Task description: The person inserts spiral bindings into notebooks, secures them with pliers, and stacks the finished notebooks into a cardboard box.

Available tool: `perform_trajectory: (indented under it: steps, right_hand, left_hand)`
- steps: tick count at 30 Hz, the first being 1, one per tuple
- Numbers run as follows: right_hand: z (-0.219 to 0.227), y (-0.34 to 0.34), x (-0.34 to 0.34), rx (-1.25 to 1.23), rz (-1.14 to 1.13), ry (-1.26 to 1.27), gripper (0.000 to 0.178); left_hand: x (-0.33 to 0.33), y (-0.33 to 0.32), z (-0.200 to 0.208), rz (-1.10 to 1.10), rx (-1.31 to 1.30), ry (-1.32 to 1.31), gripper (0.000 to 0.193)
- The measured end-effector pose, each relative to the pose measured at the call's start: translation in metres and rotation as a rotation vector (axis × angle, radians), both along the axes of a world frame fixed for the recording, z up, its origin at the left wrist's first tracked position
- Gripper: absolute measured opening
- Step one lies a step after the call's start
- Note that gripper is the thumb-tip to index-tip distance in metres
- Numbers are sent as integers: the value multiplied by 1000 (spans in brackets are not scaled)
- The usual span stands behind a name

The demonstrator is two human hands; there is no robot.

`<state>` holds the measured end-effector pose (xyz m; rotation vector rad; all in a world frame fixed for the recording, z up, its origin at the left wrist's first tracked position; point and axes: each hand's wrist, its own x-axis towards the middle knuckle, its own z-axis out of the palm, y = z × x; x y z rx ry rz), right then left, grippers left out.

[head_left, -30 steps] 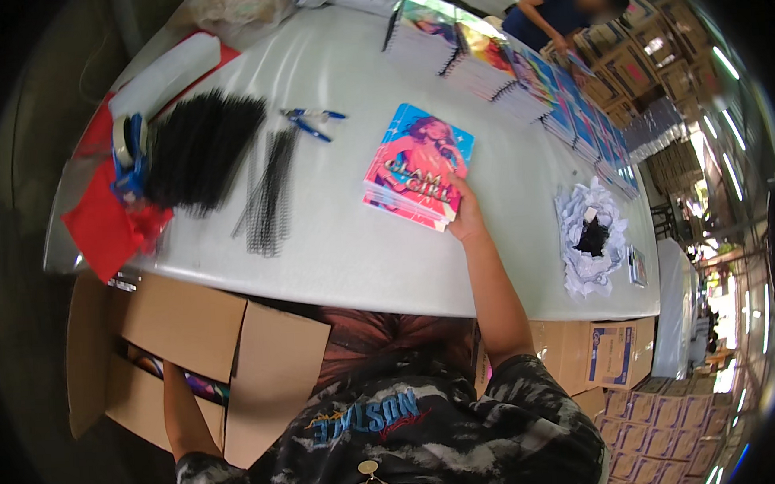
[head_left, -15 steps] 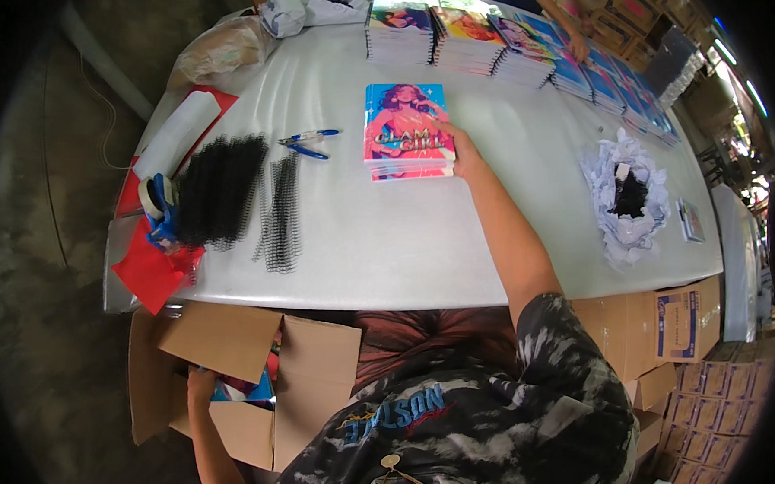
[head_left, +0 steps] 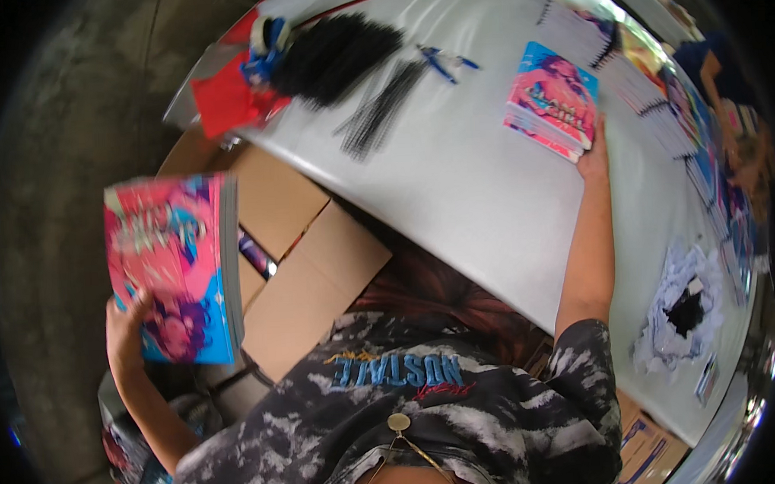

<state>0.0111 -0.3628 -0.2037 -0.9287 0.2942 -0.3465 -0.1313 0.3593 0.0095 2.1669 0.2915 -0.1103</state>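
Note:
My left hand (head_left: 126, 331) is closed on a stack of notebooks (head_left: 167, 243) with a pink and blue illustrated cover, raised beside the open cardboard box (head_left: 308, 310). The thumb lies over the cover; the fingers underneath are hidden. On the white table (head_left: 464, 213) sits another stack of notebooks (head_left: 554, 92) with matching covers. My right hand (head_left: 597, 151) grips its near right edge, arm stretched out. Black wire binding coils lie in a thick bundle (head_left: 341, 58) and a thinner one (head_left: 382, 112). Blue-handled cutters (head_left: 443, 64) rest next to them.
A blue tape dispenser (head_left: 264, 53) and red sheets (head_left: 230, 102) are at the table's left end. Rows of spiral-bound notebooks (head_left: 659, 113) line the far right side, where another person (head_left: 737, 131) works. Crumpled pale wrapping (head_left: 659, 330) holds something black.
My left hand has come up out of the box with a stack of notebooks. The view has swung left and tilted. My right hand stays on the table stack.

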Motion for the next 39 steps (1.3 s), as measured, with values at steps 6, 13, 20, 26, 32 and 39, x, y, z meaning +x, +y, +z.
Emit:
perform_trajectory:
  steps: [6, 13, 20, 26, 32, 39]
  right_hand:
    - [-32, 7, 21, -61, -441, -183, 57]
    - [-3, 72, -17, -784, -469, 89, 74]
    - [10, 122, -18, -1417, -326, 558, 87]
    - [27, 116, -13, -1300, -231, 583, 81]
    - [18, 113, -8, -1443, -367, 507, 81]
    - [25, 119, -13, -1347, -299, 468, 84]
  left_hand:
    - [106, -74, 8, -126, -752, -362, 42]
    - [250, -315, 41, -698, -1306, 77, 38]
    - [309, -473, -39, -715, -460, 321, 71]
    - [343, -483, -78, -795, -179, 564, 73]
    - [359, -475, -63, -770, -4, 628, 66]
    - [301, -399, 9, -891, -46, -675, 38]
